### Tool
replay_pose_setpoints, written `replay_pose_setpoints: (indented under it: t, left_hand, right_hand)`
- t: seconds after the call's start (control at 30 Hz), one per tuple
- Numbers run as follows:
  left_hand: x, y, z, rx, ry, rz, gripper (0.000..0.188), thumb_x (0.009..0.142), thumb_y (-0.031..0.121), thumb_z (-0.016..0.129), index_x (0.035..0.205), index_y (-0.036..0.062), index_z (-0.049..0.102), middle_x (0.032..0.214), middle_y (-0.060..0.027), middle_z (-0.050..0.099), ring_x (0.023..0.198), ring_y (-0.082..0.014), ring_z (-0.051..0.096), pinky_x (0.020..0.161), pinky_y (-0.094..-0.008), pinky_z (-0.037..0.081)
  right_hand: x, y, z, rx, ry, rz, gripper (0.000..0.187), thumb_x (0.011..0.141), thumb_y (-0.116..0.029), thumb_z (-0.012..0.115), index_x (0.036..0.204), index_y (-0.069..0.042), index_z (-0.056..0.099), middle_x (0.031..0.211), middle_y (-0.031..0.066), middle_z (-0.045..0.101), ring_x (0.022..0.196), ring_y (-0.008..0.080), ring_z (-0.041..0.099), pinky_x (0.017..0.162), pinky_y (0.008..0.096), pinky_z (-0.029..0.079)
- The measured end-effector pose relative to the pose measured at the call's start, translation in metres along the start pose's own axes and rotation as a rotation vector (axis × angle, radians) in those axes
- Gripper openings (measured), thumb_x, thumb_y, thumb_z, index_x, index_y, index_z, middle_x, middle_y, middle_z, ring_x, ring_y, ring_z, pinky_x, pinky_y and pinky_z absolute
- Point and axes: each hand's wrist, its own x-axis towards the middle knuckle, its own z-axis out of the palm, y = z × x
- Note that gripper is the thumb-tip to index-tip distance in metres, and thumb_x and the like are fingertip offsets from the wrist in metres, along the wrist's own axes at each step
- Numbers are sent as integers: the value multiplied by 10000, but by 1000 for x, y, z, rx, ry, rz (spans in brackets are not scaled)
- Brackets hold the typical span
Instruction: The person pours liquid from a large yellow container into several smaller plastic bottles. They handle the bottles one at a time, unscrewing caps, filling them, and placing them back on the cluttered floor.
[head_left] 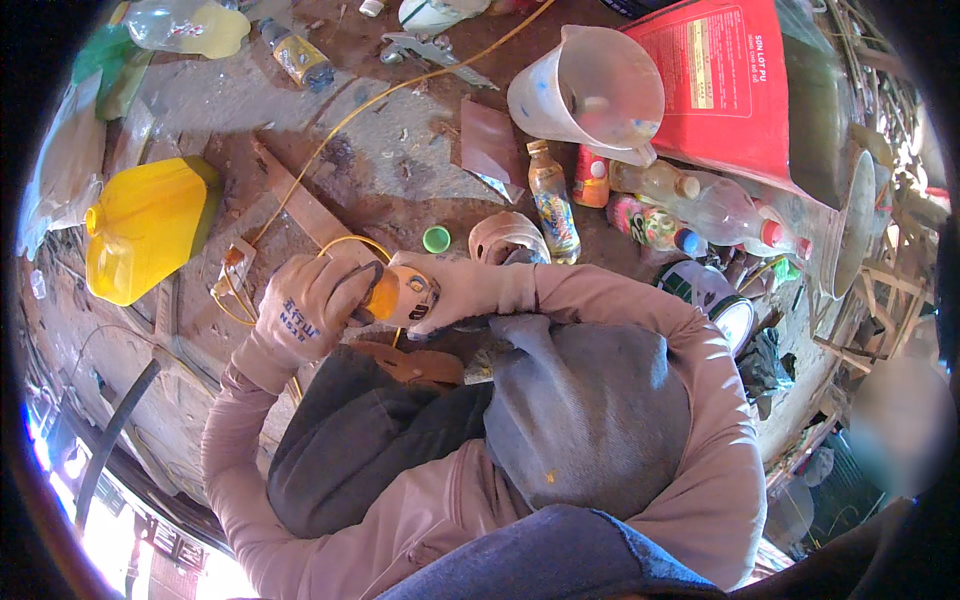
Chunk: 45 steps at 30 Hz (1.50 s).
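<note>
My left hand (pixel 308 303), in a pale glove with dark print, is closed around an orange, rounded thing (pixel 382 294) in front of my knees. From the other side, my right hand (pixel 462 288), gloved as well, closes against the same thing. Its far end and underside are covered by the gloves, so I cannot make out its kind. A yellow cord (pixel 360 239) loops just beyond my hands. Slightly farther off, a green cap (pixel 436 239) lies on the ground. Beside my right wrist sits a dirty, pinkish, shoe-like thing (pixel 506 240).
At left stands a yellow jug (pixel 150 225), near a socket box (pixel 236 260) with cords. A wooden strip (pixel 298 200) lies ahead. A plastic pitcher (pixel 580 92), a red bucket (pixel 715 80), a labelled bottle (pixel 553 205) and a tin can (pixel 712 298) crowd the right.
</note>
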Motion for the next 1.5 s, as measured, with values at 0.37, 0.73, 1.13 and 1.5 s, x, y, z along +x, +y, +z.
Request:
replay_pose_setpoints:
  t: [0.37, 0.73, 1.13, 1.5]
  left_hand:
    - [-17, -7, 13, 36, 203, 166, 535, 608, 358, 747, 1063, 102, 631, 879, -72, 619, 737, -265, 656, 580, -380, 535]
    - [-14, -25, -4, 340, 326, 21, 385, 726, 293, 744, 1031, 91, 625, 854, -72, 640, 678, -247, 652, 515, -369, 490]
    - [-4, -88, -4, 369, 476, -442, 356, 733, 401, 788, 958, 149, 674, 891, -35, 669, 763, -263, 674, 653, -396, 534]
    - [-21, -107, -37, 335, 585, -525, 340, 749, 240, 758, 1025, 97, 619, 898, -96, 689, 787, -321, 684, 679, -395, 549]
  right_hand:
    - [-1, -38, -8, -260, 6, -125, 782, 692, -351, 849, 1320, -82, 469, 1217, 169, 610, 1114, 358, 602, 945, 424, 484]
    - [-56, 5, -55, -950, 1081, 100, 453, 874, -344, 699, 1194, -65, 544, 1160, 176, 615, 1143, 348, 557, 920, 459, 449]
    - [-95, 98, -133, -814, 1554, 448, 544, 886, -290, 681, 1238, 50, 442, 1158, 214, 578, 1029, 336, 594, 870, 433, 469]
    - [-153, -5, -58, 377, 897, 243, 543, 822, -233, 724, 1276, -44, 493, 1082, 63, 584, 974, 156, 569, 862, 324, 463]
